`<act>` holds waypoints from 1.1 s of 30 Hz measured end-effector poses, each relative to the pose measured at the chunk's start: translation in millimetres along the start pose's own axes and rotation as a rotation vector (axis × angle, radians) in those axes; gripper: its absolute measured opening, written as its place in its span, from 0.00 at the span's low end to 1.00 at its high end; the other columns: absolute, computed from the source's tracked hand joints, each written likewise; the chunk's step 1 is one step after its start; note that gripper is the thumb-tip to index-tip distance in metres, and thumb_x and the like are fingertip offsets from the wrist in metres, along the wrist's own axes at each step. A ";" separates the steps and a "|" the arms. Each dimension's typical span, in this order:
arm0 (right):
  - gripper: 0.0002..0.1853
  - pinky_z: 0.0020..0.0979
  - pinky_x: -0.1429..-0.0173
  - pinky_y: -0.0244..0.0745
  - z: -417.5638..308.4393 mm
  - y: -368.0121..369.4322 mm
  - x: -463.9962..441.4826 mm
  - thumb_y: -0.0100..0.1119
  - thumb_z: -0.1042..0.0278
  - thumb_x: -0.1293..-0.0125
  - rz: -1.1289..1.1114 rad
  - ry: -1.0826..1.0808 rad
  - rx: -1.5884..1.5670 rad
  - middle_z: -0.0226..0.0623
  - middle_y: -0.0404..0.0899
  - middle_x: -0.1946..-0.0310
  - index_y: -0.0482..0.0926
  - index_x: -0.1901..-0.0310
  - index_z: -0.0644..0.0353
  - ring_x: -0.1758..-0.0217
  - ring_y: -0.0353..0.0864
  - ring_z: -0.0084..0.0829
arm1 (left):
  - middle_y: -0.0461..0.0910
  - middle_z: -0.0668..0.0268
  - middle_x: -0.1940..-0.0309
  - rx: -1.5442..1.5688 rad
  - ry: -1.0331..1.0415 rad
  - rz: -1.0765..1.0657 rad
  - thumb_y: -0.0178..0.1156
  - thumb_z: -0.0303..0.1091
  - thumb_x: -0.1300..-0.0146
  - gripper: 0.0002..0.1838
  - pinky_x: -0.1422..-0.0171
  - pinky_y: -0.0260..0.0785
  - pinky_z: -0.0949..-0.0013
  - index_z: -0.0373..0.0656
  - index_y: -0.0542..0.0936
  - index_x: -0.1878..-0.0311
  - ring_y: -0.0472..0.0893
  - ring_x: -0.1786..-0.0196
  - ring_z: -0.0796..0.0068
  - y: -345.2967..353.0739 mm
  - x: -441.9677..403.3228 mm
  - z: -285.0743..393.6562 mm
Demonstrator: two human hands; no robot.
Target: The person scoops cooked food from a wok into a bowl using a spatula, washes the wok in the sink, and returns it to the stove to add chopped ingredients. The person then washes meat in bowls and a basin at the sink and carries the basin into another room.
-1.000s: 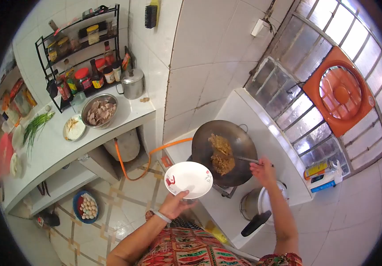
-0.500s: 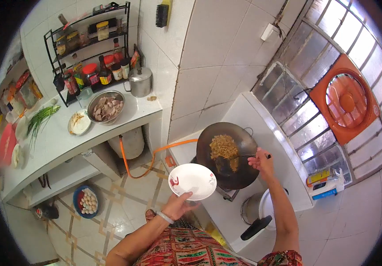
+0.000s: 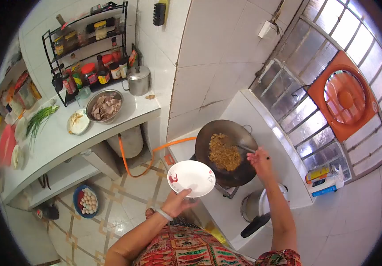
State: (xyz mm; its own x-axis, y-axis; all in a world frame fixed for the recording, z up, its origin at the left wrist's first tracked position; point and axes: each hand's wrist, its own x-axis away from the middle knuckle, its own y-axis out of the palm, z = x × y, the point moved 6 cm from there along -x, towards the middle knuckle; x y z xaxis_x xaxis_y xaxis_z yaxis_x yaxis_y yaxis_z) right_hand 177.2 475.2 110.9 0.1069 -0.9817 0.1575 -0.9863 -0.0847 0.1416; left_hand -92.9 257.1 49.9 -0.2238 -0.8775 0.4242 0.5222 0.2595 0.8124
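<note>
My left hand (image 3: 178, 204) grips the near edge of a white bowl (image 3: 191, 179) with a red pattern; nothing lies inside it. The bowl is just left of and nearer than the dark wok (image 3: 217, 128). My right hand (image 3: 260, 162) is closed on the handle of a metal spatula (image 3: 245, 148) over the wok's right rim. The spatula's front end is inside the wok. Brown chopped food (image 3: 224, 153) lies spread in one patch across the middle of the wok.
Right of the wok's near side stands a lidded pot (image 3: 256, 205) with a black handle. On the left counter (image 3: 60, 144) are a steel bowl of meat (image 3: 105, 106), a small plate (image 3: 78, 122), green onions (image 3: 41, 119) and a spice rack (image 3: 84, 48). Eggs (image 3: 88, 201) sit in a blue basin on the floor.
The spatula has moved in the wok, and the food, in two joined clumps at first, now forms one broader patch. My left hand still holds the bowl at nearly the same place.
</note>
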 end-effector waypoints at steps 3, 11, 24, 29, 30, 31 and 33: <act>0.18 0.25 0.76 0.66 22.0 -14.1 17.1 0.49 0.50 0.35 0.062 0.057 0.017 0.41 0.79 0.77 0.69 0.75 0.55 0.79 0.77 0.26 | 0.66 0.61 0.43 -0.023 -0.002 0.004 0.54 0.25 0.41 0.27 0.45 0.70 0.50 0.44 0.59 0.39 0.70 0.44 0.61 -0.1 -0.6 1.0; 0.20 0.23 0.79 0.66 -74.2 -39.4 76.7 0.52 0.50 0.37 0.082 0.214 0.374 0.38 0.78 0.79 0.71 0.79 0.56 0.78 0.78 0.26 | 0.64 0.59 0.42 -0.025 -0.026 0.004 0.53 0.25 0.41 0.28 0.45 0.70 0.48 0.46 0.57 0.38 0.70 0.44 0.58 0.7 -3.1 3.3; 0.14 0.24 0.74 0.68 -33.8 34.1 54.9 0.51 0.60 0.35 -0.381 -0.493 0.989 0.35 0.77 0.79 0.76 0.69 0.63 0.78 0.76 0.23 | 0.62 0.56 0.41 -0.033 -0.016 0.001 0.52 0.25 0.40 0.29 0.45 0.69 0.45 0.49 0.54 0.37 0.71 0.44 0.52 4.4 -0.4 1.4; 0.16 0.29 0.75 0.70 -70.4 -13.3 69.3 0.51 0.55 0.36 -0.077 0.087 0.562 0.36 0.77 0.81 0.74 0.74 0.59 0.80 0.77 0.27 | 0.62 0.56 0.41 -0.029 -0.019 -0.021 0.52 0.25 0.40 0.30 0.43 0.68 0.44 0.49 0.54 0.37 0.70 0.44 0.53 1.4 -2.2 1.0; 0.16 0.29 0.75 0.70 -77.8 -24.3 73.2 0.51 0.54 0.37 -0.041 0.166 0.498 0.37 0.77 0.81 0.73 0.75 0.58 0.80 0.77 0.28 | 0.63 0.56 0.41 -0.029 -0.021 -0.019 0.53 0.25 0.41 0.30 0.43 0.68 0.44 0.49 0.54 0.37 0.70 0.44 0.53 2.8 -1.3 2.5; 0.17 0.29 0.76 0.70 -79.1 -31.3 75.0 0.51 0.52 0.37 -0.007 0.245 0.435 0.37 0.77 0.81 0.72 0.76 0.57 0.81 0.77 0.29 | 0.63 0.55 0.42 -0.014 -0.029 -0.012 0.53 0.26 0.41 0.30 0.43 0.67 0.44 0.48 0.54 0.37 0.70 0.44 0.53 4.3 -0.6 3.6; 0.18 0.29 0.76 0.69 -69.7 -35.0 77.0 0.51 0.51 0.37 0.064 0.313 0.380 0.37 0.77 0.80 0.71 0.76 0.55 0.80 0.78 0.29 | 0.64 0.55 0.43 0.019 -0.042 0.004 0.55 0.27 0.42 0.31 0.42 0.67 0.44 0.47 0.54 0.37 0.71 0.45 0.53 5.2 1.1 6.2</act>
State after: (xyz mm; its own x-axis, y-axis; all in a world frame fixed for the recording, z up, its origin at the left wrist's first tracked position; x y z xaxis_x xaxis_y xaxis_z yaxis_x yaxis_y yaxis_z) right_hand 228.7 414.4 186.2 0.0194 -0.8937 0.4482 -0.9620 -0.1388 -0.2351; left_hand -95.6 260.0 57.2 -0.2566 -0.8587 0.4436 0.5079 0.2707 0.8178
